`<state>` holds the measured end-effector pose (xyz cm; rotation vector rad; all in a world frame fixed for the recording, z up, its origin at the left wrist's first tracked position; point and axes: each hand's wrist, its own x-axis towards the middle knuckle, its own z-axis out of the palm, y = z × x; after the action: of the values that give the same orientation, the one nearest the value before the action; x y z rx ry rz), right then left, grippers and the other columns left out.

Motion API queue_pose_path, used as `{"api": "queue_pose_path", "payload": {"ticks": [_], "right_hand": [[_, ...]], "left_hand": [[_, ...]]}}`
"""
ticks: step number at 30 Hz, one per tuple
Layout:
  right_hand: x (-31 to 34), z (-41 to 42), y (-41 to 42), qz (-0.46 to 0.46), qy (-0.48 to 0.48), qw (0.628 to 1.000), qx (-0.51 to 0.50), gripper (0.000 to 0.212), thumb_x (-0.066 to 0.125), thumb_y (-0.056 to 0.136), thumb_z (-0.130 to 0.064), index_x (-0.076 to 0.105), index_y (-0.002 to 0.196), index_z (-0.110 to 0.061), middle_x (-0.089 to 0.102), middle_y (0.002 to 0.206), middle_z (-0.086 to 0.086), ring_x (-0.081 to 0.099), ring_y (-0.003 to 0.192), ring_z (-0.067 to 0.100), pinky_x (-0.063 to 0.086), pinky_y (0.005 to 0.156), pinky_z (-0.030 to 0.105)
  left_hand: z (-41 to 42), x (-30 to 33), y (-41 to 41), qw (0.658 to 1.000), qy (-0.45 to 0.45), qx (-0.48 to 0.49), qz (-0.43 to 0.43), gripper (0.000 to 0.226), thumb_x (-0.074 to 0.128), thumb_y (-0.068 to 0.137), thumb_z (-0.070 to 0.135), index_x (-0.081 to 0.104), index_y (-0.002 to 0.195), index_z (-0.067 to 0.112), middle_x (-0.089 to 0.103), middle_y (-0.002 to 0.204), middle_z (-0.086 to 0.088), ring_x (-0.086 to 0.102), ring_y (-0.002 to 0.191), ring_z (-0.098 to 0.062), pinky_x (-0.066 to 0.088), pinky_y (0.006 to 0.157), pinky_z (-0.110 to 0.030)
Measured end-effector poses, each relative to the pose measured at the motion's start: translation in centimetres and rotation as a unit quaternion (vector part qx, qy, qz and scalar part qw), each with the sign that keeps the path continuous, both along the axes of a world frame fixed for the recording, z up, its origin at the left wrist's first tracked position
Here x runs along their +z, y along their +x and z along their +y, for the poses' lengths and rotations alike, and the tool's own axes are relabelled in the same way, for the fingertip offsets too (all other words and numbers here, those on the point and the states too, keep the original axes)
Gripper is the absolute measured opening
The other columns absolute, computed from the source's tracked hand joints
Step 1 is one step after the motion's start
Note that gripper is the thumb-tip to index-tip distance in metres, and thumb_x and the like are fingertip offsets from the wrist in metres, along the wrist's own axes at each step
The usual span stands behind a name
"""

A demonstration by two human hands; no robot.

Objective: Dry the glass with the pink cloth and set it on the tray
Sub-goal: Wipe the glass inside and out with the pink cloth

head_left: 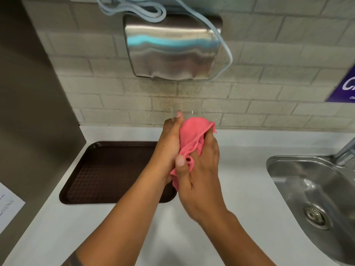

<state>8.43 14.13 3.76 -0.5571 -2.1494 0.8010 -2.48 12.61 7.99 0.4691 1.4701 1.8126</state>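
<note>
Hands [184, 150] wrap pink cloth [192, 135] round glass [187, 107] beside tray [107, 169].

I see both forearms reaching forward, left hand [171, 143] curled closed with its fingers upward, right hand [199, 169] clenched against it, thumb up

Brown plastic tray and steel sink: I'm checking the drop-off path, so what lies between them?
In the head view, only bare white counter, with both hands holding the clear glass and pink cloth above it.
</note>
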Motion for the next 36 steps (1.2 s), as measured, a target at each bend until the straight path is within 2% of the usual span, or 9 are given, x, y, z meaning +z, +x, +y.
{"api": "queue_pose_path", "payload": {"ticks": [2, 6, 11, 14, 19, 23, 28, 33, 36], "right_hand": [[1.3, 0.9, -1.1, 0.008, -0.005, 1.000, -0.002, 0.067, 0.011, 0.099, -0.076, -0.008, 0.161, -0.058, -0.005, 0.179, -0.002, 0.003, 0.166, 0.019, 0.014, 0.132, 0.042], [3.1, 2.9, -2.8, 0.015, -0.087, 0.996, 0.014, 0.064, 0.031, 0.108, -0.061, 0.026, 0.164, -0.031, 0.016, 0.176, -0.001, 0.033, 0.158, 0.021, 0.037, 0.125, 0.045], [2.5, 2.8, -1.6, 0.040, -0.224, 0.974, 0.009, 0.053, 0.032, 0.106, -0.062, 0.060, 0.130, -0.024, 0.075, 0.115, -0.002, 0.073, 0.105, 0.009, 0.059, 0.094, 0.039], [1.2, 1.1, -0.5, 0.061, -0.228, 0.972, -0.004, 0.053, 0.030, 0.104, -0.064, 0.062, 0.124, -0.026, 0.076, 0.107, -0.006, 0.074, 0.099, 0.006, 0.062, 0.091, 0.046], [-0.2, -2.1, 0.0, 0.000, -0.088, 0.996, 0.014, 0.066, 0.027, 0.104, -0.062, 0.009, 0.166, -0.046, 0.016, 0.177, -0.005, 0.015, 0.163, 0.009, 0.022, 0.131, 0.039], [2.5, 0.8, -2.1, 0.032, -0.061, 0.998, -0.009, 0.075, 0.031, 0.107, -0.055, 0.011, 0.170, -0.019, 0.015, 0.178, 0.001, 0.021, 0.163, 0.017, 0.026, 0.130, 0.042], [3.7, 4.1, -2.5, 0.063, -0.218, 0.974, -0.012, 0.048, 0.036, 0.107, -0.062, 0.061, 0.131, -0.029, 0.075, 0.113, -0.004, 0.072, 0.100, 0.001, 0.058, 0.088, 0.028], [0.0, 3.3, -1.1, 0.038, -0.279, 0.959, -0.039, 0.062, 0.033, 0.106, -0.065, 0.071, 0.100, -0.016, 0.073, 0.083, 0.013, 0.071, 0.074, 0.017, 0.054, 0.069, 0.033], [-2.2, 3.9, -0.2, 0.040, -0.347, 0.936, -0.032, 0.046, 0.042, 0.104, -0.065, 0.075, 0.097, -0.034, 0.079, 0.086, -0.004, 0.075, 0.077, 0.007, 0.057, 0.075, 0.032]], "left_hand": [[-0.3, -0.3, 0.1, 1.000, 0.017, -0.021, -0.006, 0.074, 0.042, 0.101, 0.072, 0.058, 0.146, 0.015, 0.071, 0.140, -0.018, 0.069, 0.129, -0.033, 0.048, 0.116, -0.051], [-0.8, -1.3, 0.0, 0.998, 0.030, -0.042, 0.026, 0.080, 0.048, 0.093, 0.079, 0.062, 0.143, 0.018, 0.074, 0.136, -0.012, 0.072, 0.126, -0.022, 0.051, 0.114, -0.046], [-1.0, -1.4, -0.9, 0.999, 0.014, -0.021, 0.020, 0.075, 0.064, 0.074, 0.086, 0.070, 0.126, 0.032, 0.080, 0.119, -0.001, 0.075, 0.112, -0.023, 0.055, 0.104, -0.046], [-1.0, -1.6, -1.3, 1.000, 0.019, -0.008, 0.011, 0.073, 0.063, 0.075, 0.087, 0.073, 0.119, 0.031, 0.078, 0.098, -0.001, 0.071, 0.091, -0.023, 0.054, 0.088, -0.043], [-0.8, -0.8, -1.3, 0.996, 0.032, -0.017, -0.082, 0.071, 0.061, 0.090, 0.075, 0.067, 0.133, 0.019, 0.077, 0.122, -0.015, 0.077, 0.108, -0.034, 0.059, 0.102, -0.052], [-0.5, -1.1, -1.1, 0.997, 0.049, -0.064, -0.020, 0.060, 0.053, 0.102, 0.063, 0.073, 0.129, 0.014, 0.082, 0.110, -0.011, 0.080, 0.104, -0.021, 0.060, 0.093, -0.035], [-0.4, -1.3, -0.9, 0.997, 0.029, -0.044, 0.052, 0.076, 0.056, 0.084, 0.084, 0.063, 0.141, 0.035, 0.070, 0.142, 0.002, 0.069, 0.129, -0.023, 0.055, 0.109, -0.053], [-0.2, -1.7, -1.9, 0.995, 0.046, 0.003, 0.093, 0.073, 0.055, 0.080, 0.085, 0.063, 0.134, 0.036, 0.074, 0.115, 0.003, 0.072, 0.098, -0.019, 0.058, 0.091, -0.042], [-0.2, -2.1, -2.6, 0.994, 0.060, 0.002, 0.096, 0.074, 0.054, 0.084, 0.081, 0.060, 0.139, 0.032, 0.068, 0.116, 0.003, 0.069, 0.093, -0.019, 0.061, 0.091, -0.041]]}}
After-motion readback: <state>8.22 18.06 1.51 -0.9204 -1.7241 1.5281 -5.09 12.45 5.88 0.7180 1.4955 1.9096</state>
